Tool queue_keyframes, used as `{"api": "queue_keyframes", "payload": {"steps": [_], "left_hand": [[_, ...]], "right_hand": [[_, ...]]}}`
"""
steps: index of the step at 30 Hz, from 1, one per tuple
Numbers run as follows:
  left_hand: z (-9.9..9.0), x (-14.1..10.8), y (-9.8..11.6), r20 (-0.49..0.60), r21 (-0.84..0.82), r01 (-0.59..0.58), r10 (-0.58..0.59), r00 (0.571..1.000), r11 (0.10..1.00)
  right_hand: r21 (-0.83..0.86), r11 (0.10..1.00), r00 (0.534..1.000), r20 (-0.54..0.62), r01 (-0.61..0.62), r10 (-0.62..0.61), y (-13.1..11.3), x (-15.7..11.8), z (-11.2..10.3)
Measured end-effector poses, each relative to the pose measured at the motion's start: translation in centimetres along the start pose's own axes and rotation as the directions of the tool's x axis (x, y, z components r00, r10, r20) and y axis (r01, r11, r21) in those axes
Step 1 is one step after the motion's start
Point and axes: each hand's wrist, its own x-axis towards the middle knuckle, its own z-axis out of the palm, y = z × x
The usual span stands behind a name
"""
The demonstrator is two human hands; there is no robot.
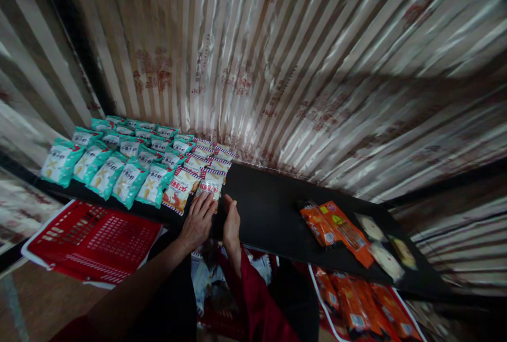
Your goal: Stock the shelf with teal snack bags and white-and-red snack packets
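Note:
On a black shelf [261,210], rows of teal snack bags [129,178] stand at the left, with white, red and blue edged bags [180,188] beside them. My left hand [198,218] lies with its fingers over the lower part of the front right bag [212,182] of that second group. Just right of this bag, my right hand [231,220] is held upright on its edge, palm toward the bag, with its fingers together and slightly curved. Nothing shows in its palm.
Orange packets [348,228] and pale round packets [386,260] lie on the shelf's right part. Below are a red basket [95,239] at the left, plastic bags [204,278] in the middle and more orange packets [352,302] at the right. Striped sheeting [253,67] hangs behind.

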Motion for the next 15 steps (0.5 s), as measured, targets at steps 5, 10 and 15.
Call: {"api": "queue_keyframes", "payload": {"steps": [5, 10, 15], "left_hand": [[-0.6, -2.9, 0.4, 0.042, 0.013, 0.037, -0.038, 0.998, 0.999], [-0.7, -3.6, -0.3, 0.052, 0.041, 0.076, -0.078, 0.996, 0.996], [-0.1, -3.4, -0.6, 0.072, 0.036, 0.089, -0.092, 0.993, 0.995]], "right_hand": [[-0.058, 0.998, 0.996, 0.087, -0.001, 0.007, 0.2, -1.2, 0.1], [-0.092, 0.996, 0.994, 0.108, 0.014, -0.004, -0.3, -1.5, 0.7], [-0.130, 0.992, 0.992, 0.126, -0.002, 0.018, -0.7, -1.6, 0.8]]}}
